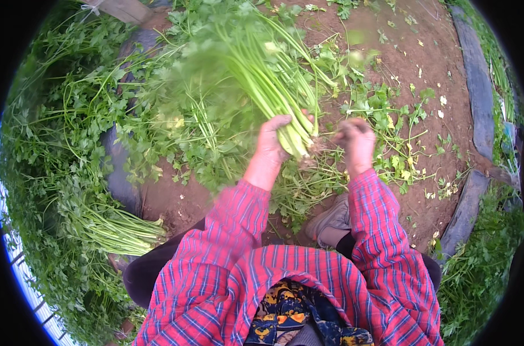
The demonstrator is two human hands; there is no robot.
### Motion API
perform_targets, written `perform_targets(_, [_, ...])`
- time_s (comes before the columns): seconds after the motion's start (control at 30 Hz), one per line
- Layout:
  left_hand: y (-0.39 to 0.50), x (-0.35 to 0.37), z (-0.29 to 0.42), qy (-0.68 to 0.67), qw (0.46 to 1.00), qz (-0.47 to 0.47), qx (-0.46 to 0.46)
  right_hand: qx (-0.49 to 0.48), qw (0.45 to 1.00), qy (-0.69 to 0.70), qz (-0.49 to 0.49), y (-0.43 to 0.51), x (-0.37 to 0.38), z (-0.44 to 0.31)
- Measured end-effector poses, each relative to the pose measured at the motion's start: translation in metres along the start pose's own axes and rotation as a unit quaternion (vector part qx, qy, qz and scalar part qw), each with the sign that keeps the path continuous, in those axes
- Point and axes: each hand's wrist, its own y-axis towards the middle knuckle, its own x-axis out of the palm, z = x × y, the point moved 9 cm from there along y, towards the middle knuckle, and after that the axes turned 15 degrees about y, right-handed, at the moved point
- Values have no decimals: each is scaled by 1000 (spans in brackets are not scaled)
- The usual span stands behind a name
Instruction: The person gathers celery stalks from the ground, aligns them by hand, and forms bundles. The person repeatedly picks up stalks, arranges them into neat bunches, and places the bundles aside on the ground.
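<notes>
My left hand is closed round the lower stalks of a bunch of celery, its roots pointing down and to the right, its leafy tops up and to the left. Just right of the roots is my right hand, blurred, with its fingers curled; whether they pinch anything is unclear. Beneath and beyond the held bunch, more cut celery stalks and leaves lie on the soil. Another bundle of celery rests at the lower left, its root ends towards my knee.
Dense celery plants grow along the left side, and more greenery stands at the right. Dark plastic sheeting edges the brown soil. Loose leaves are scattered there. A wooden post stands at the upper left. My shoe is below the hands.
</notes>
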Motion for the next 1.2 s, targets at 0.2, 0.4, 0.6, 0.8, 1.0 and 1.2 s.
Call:
perform_targets(0.2, [-48,48,80,-56,966,-194,159,-164,722,-672,34,73,-65,-74])
perform_targets(0.4, [-37,-42,63,47,995,37,83,-272,693,-661,-95,148,62,4])
perform_targets(0.6, [-37,-80,35,-15,997,72,-14,-258,678,-670,-155,163,110,-15])
perform_targets(0.8, [-47,-14,69,-44,992,-67,94,-58,902,-368,-220,85,111,-84])
perform_targets(1.0, [-47,-1,57,39,997,-10,66,43,887,-340,-310,-18,107,-46])
perform_targets(1.2, [-44,-27,7,13,998,44,-31,109,864,-347,-349,-63,93,-3])
